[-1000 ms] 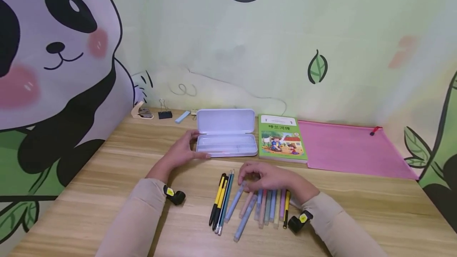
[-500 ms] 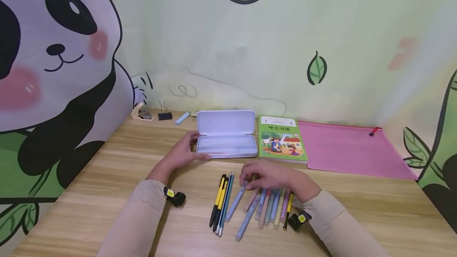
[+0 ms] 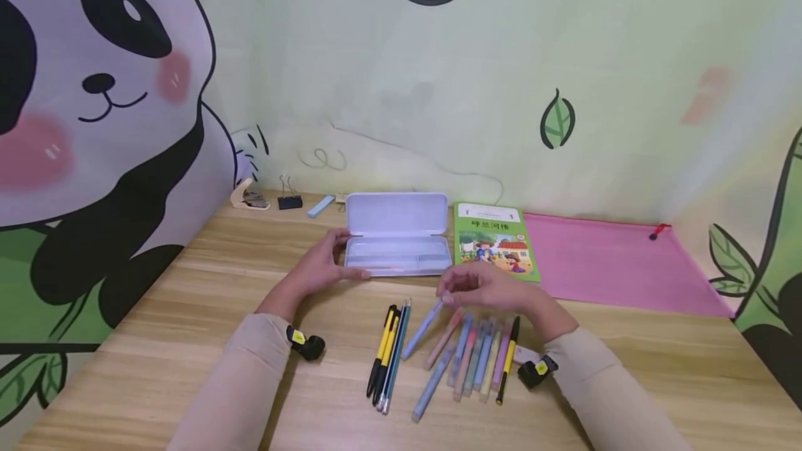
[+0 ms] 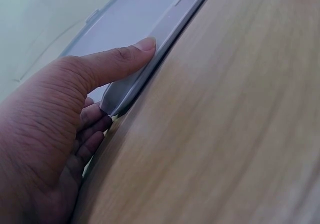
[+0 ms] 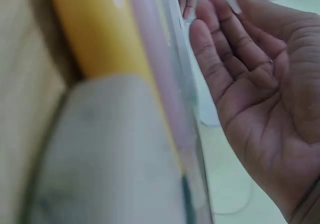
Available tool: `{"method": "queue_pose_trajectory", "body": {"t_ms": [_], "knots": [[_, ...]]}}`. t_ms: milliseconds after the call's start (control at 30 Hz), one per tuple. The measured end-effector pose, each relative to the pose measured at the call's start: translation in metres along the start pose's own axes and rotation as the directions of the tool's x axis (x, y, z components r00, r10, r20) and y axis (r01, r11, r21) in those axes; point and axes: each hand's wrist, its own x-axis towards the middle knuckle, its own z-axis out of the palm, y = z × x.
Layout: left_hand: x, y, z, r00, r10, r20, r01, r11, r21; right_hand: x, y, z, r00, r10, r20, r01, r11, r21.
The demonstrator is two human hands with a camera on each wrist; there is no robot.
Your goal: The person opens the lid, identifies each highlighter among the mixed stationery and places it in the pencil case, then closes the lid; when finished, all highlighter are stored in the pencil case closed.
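Note:
My left hand holds the left end of a pale lilac pencil case, which lies with its lid raised. In the left wrist view the thumb presses the case's front edge, with the other fingers round its end. My right hand pinches the upper end of a blue marker, tilted over the table. Below that hand lie several pastel markers in a row and a yellow-and-black pen. A separate blue marker lies slantwise. Left of these are two yellow-and-black pens and dark teal pencils.
A green book lies right of the case, beside a pink zip pouch. Along the back left are a cream stapler-like object, a black binder clip and a light-blue strip. A whitish block lies by my right wrist.
My right hand has moved up and rightward, lifting the blue marker from its place toward the case. My left hand has stayed on the pencil case.

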Motion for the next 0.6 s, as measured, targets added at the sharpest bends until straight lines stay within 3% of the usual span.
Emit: {"method": "queue_pose_trajectory", "body": {"t_ms": [133, 333, 467, 600], "knots": [[0.001, 0.0, 0.0, 1.0, 0.001, 0.001, -0.001, 1.0, -0.001, -0.001, 0.003, -0.004, 0.986, 0.029, -0.162, -0.009, 0.992, 0.122], [0.0, -0.002, -0.001, 1.0, 0.01, 0.001, -0.01, 1.0, 0.003, 0.006, 0.006, -0.002, 0.915, 0.098, -0.392, 0.041, 0.943, 0.331], [0.0, -0.001, -0.002, 1.0, 0.013, -0.002, -0.013, 1.0, 0.0, 0.009, 0.004, -0.001, 0.878, 0.108, -0.467, 0.093, 0.917, 0.387], [-0.001, 0.0, -0.001, 1.0, 0.01, 0.001, -0.01, 1.0, -0.006, 0.013, -0.004, 0.004, 0.848, 0.144, -0.511, 0.088, 0.911, 0.402]]}}
